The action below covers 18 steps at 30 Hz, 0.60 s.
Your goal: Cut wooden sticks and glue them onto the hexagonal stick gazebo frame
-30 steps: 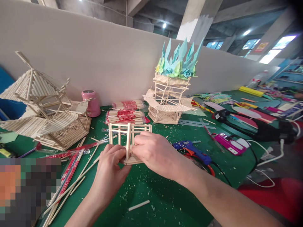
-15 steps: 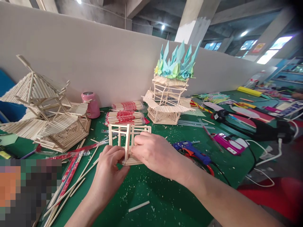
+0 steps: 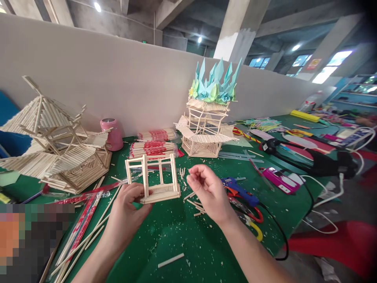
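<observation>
A small open frame of pale wooden sticks (image 3: 163, 193) is tilted slightly above the green table, its near left corner pinched by my left hand (image 3: 128, 208). Four-sided at the base, it has upright posts joined by thin rails on top. To the right of it, my right hand (image 3: 207, 192) is raised off the frame, fingers curled and thumb near the fingertips; whether something tiny sits between them is too small to tell. Short cut stick pieces (image 3: 196, 204) lie on the table between the frame and my right hand.
A stick pagoda (image 3: 67, 157) stands left, another with blue paper points (image 3: 206, 145) at the back. Behind the frame are a pink bottle (image 3: 113, 135) and red-wrapped stick bundles (image 3: 153, 149). A blue glue gun (image 3: 240, 190), a magenta device (image 3: 279, 180) and cables lie right.
My right hand has let go of the frame and moved right, uncovering the short sticks. My left hand has shifted slightly left with the frame, which is turned a little.
</observation>
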Each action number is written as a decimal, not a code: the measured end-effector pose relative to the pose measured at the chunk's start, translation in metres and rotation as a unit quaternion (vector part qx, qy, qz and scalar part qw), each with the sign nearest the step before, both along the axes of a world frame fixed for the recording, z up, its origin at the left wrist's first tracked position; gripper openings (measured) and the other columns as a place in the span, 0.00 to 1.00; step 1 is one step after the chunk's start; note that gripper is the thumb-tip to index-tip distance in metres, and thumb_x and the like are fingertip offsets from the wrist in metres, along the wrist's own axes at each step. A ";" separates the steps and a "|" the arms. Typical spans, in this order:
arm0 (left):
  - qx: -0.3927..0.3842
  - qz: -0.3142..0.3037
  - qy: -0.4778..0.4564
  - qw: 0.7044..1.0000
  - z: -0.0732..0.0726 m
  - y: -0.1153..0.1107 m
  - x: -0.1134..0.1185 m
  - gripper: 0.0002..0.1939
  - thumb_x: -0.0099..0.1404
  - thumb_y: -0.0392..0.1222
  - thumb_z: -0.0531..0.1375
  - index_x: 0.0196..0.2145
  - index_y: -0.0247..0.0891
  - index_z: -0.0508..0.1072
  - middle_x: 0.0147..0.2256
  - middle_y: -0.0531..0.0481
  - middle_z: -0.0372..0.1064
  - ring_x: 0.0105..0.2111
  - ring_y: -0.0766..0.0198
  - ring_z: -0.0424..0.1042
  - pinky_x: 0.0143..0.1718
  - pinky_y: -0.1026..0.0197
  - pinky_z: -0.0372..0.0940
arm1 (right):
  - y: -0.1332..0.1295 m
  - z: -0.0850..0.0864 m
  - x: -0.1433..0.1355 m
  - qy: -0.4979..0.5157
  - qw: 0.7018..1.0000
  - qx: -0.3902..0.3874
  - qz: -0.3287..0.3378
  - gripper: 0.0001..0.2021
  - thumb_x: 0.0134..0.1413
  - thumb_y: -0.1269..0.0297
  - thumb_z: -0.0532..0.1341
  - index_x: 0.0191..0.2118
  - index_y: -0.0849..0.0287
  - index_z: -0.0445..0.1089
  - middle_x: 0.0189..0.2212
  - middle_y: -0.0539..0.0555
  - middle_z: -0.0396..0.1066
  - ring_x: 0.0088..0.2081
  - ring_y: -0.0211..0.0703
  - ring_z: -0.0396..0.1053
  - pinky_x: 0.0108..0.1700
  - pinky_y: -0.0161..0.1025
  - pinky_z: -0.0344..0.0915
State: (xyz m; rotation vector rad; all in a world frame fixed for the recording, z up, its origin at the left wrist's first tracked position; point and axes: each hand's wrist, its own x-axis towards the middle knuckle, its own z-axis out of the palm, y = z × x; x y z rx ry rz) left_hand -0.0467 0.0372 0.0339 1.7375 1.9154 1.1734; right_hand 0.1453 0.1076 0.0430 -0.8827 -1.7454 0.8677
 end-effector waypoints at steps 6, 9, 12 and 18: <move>0.015 0.006 -0.010 1.000 -0.002 0.000 0.001 0.06 0.50 0.39 0.55 0.24 0.39 0.72 0.25 0.52 0.70 0.28 0.60 0.65 0.30 0.60 0.61 | -0.006 0.005 -0.014 -0.128 0.977 0.170 0.013 0.08 0.56 0.67 0.56 0.38 0.60 0.71 0.28 0.52 0.65 0.29 0.38 0.63 0.31 0.36 0.63; 0.031 -0.004 0.002 1.000 -0.004 0.000 0.001 0.05 0.51 0.37 0.55 0.24 0.39 0.71 0.24 0.53 0.69 0.27 0.61 0.64 0.30 0.61 0.60 | -0.004 0.021 -0.023 -0.234 0.932 0.272 0.054 0.09 0.56 0.69 0.56 0.36 0.59 0.75 0.27 0.53 0.67 0.32 0.41 0.61 0.33 0.37 0.60; 0.041 -0.018 0.025 0.999 -0.005 -0.001 0.003 0.06 0.52 0.35 0.55 0.25 0.39 0.72 0.24 0.53 0.67 0.26 0.62 0.61 0.29 0.61 0.59 | -0.001 0.033 -0.031 -0.337 0.889 0.300 0.081 0.09 0.56 0.67 0.58 0.30 0.60 0.75 0.25 0.51 0.64 0.31 0.41 0.58 0.31 0.36 0.56; 0.029 -0.029 0.046 0.998 -0.004 -0.002 0.004 0.07 0.53 0.34 0.54 0.25 0.39 0.72 0.25 0.52 0.68 0.27 0.61 0.61 0.30 0.61 0.58 | 0.002 0.034 -0.037 -0.399 0.867 0.276 0.116 0.11 0.57 0.66 0.58 0.27 0.59 0.74 0.25 0.51 0.65 0.33 0.40 0.58 0.31 0.35 0.54</move>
